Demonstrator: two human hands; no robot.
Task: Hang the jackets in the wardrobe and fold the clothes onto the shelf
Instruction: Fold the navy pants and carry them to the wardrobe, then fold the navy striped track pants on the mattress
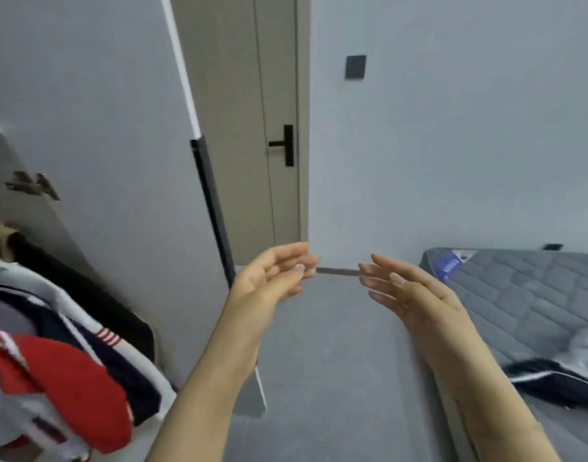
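The jackets hang bunched at eight o'clock, inside the open wardrobe: a red one in front, a navy-and-white one with red stripes behind it, then a black one further back (all blurred, so the hangers cannot be made out). More clothes, dark with a white stripe plus something pale grey, lie on the mattress at four o'clock.

Both hands are raised at the centre, palms turned toward each other and holding nothing. The left hand sits just toward nine o'clock of centre, fingers loosely bent and thumb up. The right hand sits toward three o'clock, fingers nearly straight and slightly spread. The fingertips are near each other but apart.

The wardrobe door stands open between the jackets and the hands, its dark edge running down past the left wrist. At twelve o'clock is a beige door with a black handle, and a dark switch plate on the grey wall toward one o'clock.
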